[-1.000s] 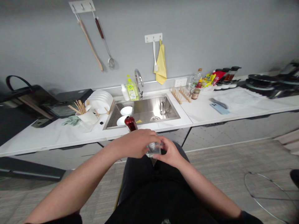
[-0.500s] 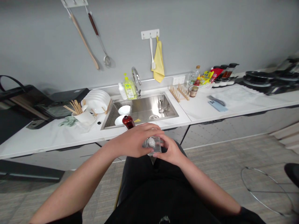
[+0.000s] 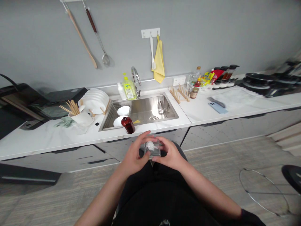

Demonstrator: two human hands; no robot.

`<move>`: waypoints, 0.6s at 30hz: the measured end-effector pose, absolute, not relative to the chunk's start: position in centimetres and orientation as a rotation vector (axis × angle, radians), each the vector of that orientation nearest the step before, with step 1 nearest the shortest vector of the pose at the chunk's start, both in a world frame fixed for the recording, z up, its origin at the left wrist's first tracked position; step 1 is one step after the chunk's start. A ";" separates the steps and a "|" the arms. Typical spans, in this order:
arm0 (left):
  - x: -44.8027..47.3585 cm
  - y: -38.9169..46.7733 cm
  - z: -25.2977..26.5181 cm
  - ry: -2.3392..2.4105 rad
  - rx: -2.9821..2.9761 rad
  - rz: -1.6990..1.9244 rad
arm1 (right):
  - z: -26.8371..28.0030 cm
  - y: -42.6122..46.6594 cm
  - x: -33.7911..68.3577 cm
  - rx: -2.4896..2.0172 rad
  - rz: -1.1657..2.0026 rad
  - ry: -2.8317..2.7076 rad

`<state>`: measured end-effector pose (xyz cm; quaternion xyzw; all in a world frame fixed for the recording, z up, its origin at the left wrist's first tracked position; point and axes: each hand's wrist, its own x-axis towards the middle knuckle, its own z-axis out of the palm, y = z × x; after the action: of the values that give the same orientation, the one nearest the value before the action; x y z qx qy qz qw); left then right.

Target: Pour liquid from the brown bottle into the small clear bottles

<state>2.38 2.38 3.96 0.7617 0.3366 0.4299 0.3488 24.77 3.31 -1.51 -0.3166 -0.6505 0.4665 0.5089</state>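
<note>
Between my two hands, in front of my body, is a clear, square-sided pump bottle (image 3: 154,151) with a white pump head, seen from above. My right hand (image 3: 171,153) grips its right side, thumb in front and fingers behind. My left hand (image 3: 137,153) is around its left side, thumb at the front edge and fingers curved over the back. A dark red-brown bottle without a cap (image 3: 128,125) stands at the counter's front edge, just beyond my left hand.
The steel sink (image 3: 174,113) holds white bowls (image 3: 123,110). Left of it are racked plates (image 3: 95,102) and a white pot of chopsticks (image 3: 81,118). A wooden rack (image 3: 179,93) and a phone (image 3: 217,107) lie to the right. A wire-based stool (image 3: 249,191) stands on the floor.
My left hand has drawn back and down from over the bottle's top to its left side, uncovering more of the brown bottle. The view has shifted slightly.
</note>
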 end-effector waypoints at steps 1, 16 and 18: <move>2.4 2.4 3.7 0.845 1.954 1.122 | -1.4 3.3 24.7 -0.766 1.129 -1.574; 1.7 3.9 3.0 0.897 1.931 1.252 | -1.5 3.5 25.2 -0.760 1.258 -1.503; 2.1 4.1 3.0 0.935 1.883 1.233 | -1.4 3.5 25.2 -0.764 1.252 -1.507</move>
<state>2.08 4.12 3.01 0.7253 0.3601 0.4747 0.3449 25.21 3.55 -1.39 -0.3154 -0.6221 0.5168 0.4965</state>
